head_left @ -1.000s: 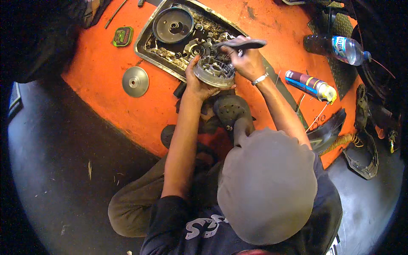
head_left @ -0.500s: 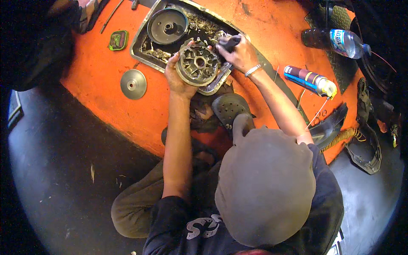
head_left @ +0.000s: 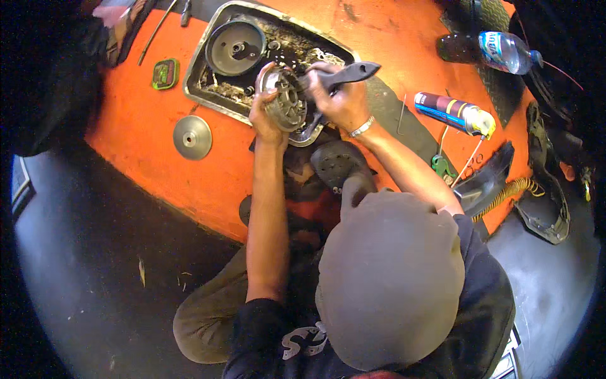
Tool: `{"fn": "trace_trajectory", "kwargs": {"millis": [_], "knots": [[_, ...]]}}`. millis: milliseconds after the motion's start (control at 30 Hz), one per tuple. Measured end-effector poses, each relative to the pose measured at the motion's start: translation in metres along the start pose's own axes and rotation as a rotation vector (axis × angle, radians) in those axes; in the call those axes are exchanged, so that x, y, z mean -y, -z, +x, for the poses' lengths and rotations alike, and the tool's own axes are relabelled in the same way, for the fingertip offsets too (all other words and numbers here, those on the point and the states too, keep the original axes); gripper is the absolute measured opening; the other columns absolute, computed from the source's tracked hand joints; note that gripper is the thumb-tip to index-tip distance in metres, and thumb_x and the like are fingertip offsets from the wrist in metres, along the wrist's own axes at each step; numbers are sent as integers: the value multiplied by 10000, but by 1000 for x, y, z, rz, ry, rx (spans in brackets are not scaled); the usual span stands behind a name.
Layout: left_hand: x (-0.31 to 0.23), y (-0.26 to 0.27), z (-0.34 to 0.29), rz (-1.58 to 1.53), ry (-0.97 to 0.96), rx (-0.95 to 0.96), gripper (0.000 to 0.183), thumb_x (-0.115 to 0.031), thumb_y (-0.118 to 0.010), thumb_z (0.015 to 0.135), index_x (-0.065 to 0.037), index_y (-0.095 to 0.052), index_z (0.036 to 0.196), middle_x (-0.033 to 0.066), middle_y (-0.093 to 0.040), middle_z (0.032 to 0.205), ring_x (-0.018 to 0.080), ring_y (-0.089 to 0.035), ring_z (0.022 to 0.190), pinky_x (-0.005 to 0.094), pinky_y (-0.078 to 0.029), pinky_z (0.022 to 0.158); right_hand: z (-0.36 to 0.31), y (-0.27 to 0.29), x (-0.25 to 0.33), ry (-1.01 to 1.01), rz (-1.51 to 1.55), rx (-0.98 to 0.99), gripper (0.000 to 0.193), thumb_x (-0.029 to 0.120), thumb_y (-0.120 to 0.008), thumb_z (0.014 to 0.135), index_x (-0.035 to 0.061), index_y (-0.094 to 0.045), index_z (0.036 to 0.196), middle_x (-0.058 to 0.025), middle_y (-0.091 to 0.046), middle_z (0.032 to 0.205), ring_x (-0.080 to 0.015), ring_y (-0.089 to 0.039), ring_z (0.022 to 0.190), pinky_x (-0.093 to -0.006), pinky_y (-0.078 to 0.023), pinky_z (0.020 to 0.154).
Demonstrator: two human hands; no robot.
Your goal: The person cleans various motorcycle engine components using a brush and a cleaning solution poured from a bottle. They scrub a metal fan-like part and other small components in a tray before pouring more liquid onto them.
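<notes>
My left hand [head_left: 267,119] grips a round metal variator [head_left: 284,101] by its edge, above the near side of a dirty metal tray [head_left: 214,103]. The variator is tilted, with its ribbed, pocketed side turned toward my right hand. My right hand [head_left: 341,104] is closed round a black-handled brush [head_left: 356,73], its handle end sticking out to the right. The brush's working end is hidden by my fingers, close to the variator. In the tray lie a round metal drum [head_left: 235,49] and small loose parts among grimy residue. A smooth metal disc [head_left: 192,138] lies left of the tray.
A spray can [head_left: 445,112] with a thin straw lies to the right, beyond it a plastic bottle [head_left: 502,52]. A small green-edged tin [head_left: 165,74] sits left of the tray. A coiled spring hose [head_left: 511,189] and black covers [head_left: 543,215] lie at the right edge.
The variator has tipped from facing up to nearly edge-on, toward my right hand. The brush has swung so its handle points right. The whole view has shifted slightly.
</notes>
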State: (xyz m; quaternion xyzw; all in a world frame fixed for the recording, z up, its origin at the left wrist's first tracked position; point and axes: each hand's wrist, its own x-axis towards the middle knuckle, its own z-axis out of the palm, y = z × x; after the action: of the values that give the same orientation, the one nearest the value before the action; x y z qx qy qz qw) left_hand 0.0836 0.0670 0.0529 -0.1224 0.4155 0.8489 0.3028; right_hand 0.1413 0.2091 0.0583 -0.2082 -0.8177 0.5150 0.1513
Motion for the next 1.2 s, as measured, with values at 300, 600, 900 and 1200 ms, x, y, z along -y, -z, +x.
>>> {"fn": "trace_trajectory", "kwargs": {"millis": [300, 600, 900, 1200], "knots": [[5, 7, 5, 86, 18, -2, 624, -159, -514, 746, -73, -494, 1364, 96, -531, 1286, 227, -529, 1185, 351, -421, 1029, -3, -7, -21, 160, -133, 115, 180, 198, -700, 875, 65, -716, 996, -159, -710, 829, -326, -690, 727, -402, -526, 658], [11, 13, 12, 259, -89, 6, 621, -129, -520, 725, -55, -513, 1342, 78, -460, 1366, 218, -456, 1269, 334, -346, 1089, -4, -16, -31, 124, -144, 100, 200, 204, -689, 886, 48, -712, 1011, -162, -713, 860, -323, -693, 789, -386, -528, 707], [6, 11, 5, 113, -29, -29, 671, -174, -515, 738, -15, -458, 1388, 167, -582, 1262, 290, -586, 1162, 399, -480, 1016, -6, -14, -24, 215, -93, 137, 216, 233, -721, 862, 65, -710, 996, -163, -691, 837, -341, -676, 780, -405, -528, 710], [-3, 12, 2, -71, -127, 126, 765, -176, -531, 727, -27, -369, 1460, 197, -519, 1361, 313, -527, 1255, 435, -444, 1066, 0, 0, -4, -91, 133, -141, 199, 209, -654, 904, 20, -704, 942, -135, -707, 770, -281, -698, 719, -381, -534, 680]]}}
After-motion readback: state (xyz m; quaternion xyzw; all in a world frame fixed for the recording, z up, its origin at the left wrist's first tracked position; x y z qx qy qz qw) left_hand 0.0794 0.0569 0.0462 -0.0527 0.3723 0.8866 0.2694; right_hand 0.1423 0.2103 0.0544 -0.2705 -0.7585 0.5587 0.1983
